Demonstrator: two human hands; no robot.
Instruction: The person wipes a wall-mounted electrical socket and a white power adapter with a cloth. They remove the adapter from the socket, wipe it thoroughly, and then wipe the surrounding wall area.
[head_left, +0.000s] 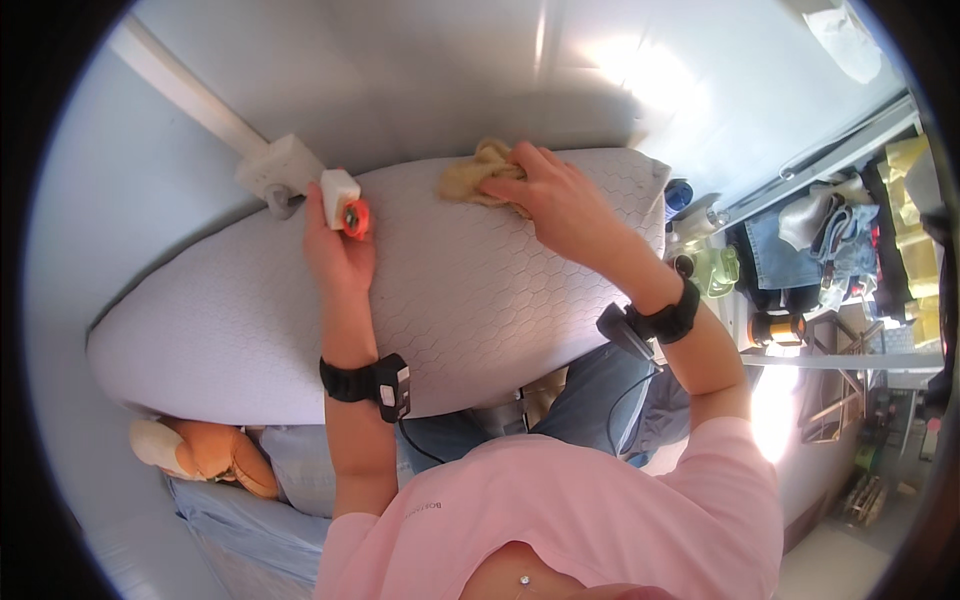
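My left hand (341, 251) is closed around a small white block-shaped object (340, 196) and a round orange-red item (355, 219), whose exact kind I cannot tell. Just beyond it, a white socket box (279, 169) with a grey plug (280, 199) sits against the wall. My right hand (551, 196) grips a crumpled yellowish cloth (469, 180), which lies against the far edge of a large light-grey cushion or mattress (457, 300) with a hexagon pattern. Both hands are over this padded surface, and each wrist wears a black strap with a device.
A pale wall (450, 82) runs along the padded surface's far side, with white cable trunking (191, 82). At right stand a green cup (716, 270), a blue-capped item (678, 196) and folded jeans (784, 247). An orange plush toy (217, 454) lies lower left.
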